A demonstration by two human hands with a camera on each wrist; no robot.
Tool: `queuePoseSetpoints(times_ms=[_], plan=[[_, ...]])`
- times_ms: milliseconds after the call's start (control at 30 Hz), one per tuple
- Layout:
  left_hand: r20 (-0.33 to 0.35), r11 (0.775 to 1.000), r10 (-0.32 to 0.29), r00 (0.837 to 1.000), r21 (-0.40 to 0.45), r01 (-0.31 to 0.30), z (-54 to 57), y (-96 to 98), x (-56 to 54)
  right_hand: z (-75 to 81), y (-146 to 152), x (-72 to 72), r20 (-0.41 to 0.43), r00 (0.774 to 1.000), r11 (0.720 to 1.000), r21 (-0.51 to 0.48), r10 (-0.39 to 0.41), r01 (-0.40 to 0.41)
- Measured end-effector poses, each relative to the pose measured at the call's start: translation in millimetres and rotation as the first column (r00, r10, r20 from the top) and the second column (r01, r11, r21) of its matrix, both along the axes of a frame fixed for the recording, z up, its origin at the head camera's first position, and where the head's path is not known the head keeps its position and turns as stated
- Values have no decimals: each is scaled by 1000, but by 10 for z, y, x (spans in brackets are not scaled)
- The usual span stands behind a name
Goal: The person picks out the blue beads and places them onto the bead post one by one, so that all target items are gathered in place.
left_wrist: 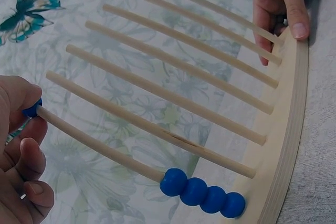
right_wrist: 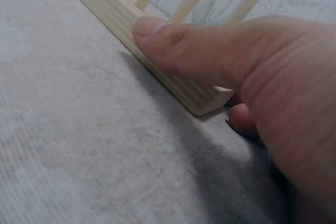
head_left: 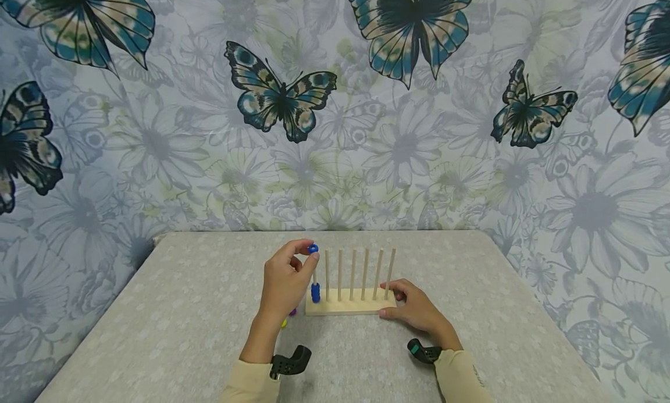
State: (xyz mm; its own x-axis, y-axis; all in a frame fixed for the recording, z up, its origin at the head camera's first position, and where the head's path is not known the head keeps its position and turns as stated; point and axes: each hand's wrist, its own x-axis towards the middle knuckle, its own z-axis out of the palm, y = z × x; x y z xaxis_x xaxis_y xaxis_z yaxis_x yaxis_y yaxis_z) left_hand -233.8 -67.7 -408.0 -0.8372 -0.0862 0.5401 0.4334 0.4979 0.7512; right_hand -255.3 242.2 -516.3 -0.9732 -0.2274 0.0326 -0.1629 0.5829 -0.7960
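A wooden base [head_left: 342,310] bears a row of several upright pegs [left_wrist: 157,93]. At the left end, several blue beads [left_wrist: 194,191] are stacked on the bottom of the outermost peg. My left hand [head_left: 285,278] pinches another blue bead [head_left: 313,248] between thumb and index finger, at the top tip of that same peg. How far the peg enters this bead is hidden. Around the right end of the base, my right hand [head_left: 416,310] holds with its thumb [right_wrist: 178,48] along the front edge and its fingers behind.
Left of the base, partly behind my left forearm, lie a purple bead [head_left: 293,312] and a yellow bead [head_left: 284,323]. The table [head_left: 173,310] has a pale patterned cover and ends at a butterfly-print wall [head_left: 335,176]. Both wrists carry black devices [head_left: 291,361].
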Motion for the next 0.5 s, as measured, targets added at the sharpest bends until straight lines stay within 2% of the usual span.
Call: queuePoseSetpoints(times_ms=[500], plan=[[-10,1000,14,1000,-16,-14,2,6,1,1,6,1,6,1000,1000,8,-10,10]])
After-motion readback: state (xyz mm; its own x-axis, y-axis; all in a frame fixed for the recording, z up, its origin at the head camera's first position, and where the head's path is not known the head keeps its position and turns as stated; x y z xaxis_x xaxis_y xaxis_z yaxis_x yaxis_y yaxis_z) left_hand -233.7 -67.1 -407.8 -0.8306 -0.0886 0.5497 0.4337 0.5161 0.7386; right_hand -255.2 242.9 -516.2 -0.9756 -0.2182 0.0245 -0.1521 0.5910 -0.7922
